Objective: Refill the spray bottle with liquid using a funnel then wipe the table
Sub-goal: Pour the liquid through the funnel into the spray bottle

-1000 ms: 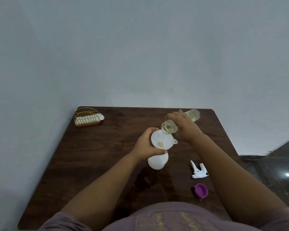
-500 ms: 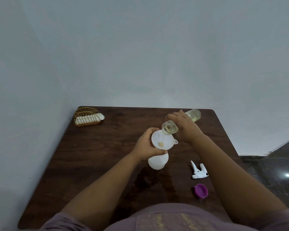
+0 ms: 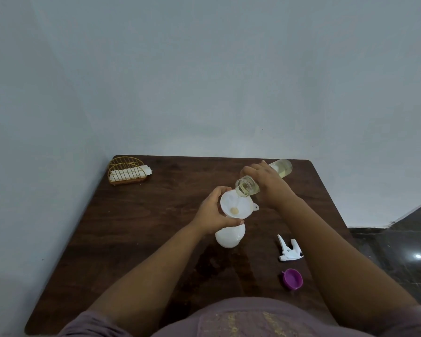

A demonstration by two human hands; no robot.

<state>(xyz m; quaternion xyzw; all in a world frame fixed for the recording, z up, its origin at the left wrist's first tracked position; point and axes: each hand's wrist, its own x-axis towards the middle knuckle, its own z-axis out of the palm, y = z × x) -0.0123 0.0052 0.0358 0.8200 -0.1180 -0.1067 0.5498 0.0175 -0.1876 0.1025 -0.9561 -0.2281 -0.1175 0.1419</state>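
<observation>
A white funnel (image 3: 236, 206) sits in the neck of a white spray bottle (image 3: 229, 237) standing mid-table. My left hand (image 3: 213, 211) grips the funnel and bottle neck from the left. My right hand (image 3: 267, 183) holds a clear bottle of pale yellow liquid (image 3: 283, 167), tilted with its open mouth over the funnel's rim. A thin stream runs into the funnel, and yellowish liquid shows at its hole. The white spray trigger head (image 3: 289, 250) lies on the table to the right, with a purple cap (image 3: 292, 278) nearer me.
The dark wooden table (image 3: 144, 227) stands in a corner between pale walls. A gold wire holder with white napkins (image 3: 128, 171) is at the far left corner. Dark tiled floor (image 3: 399, 251) lies past the right edge.
The clear bottle has tipped slightly further and a stream of liquid now runs into the funnel. Both hands stay in nearly the same place.
</observation>
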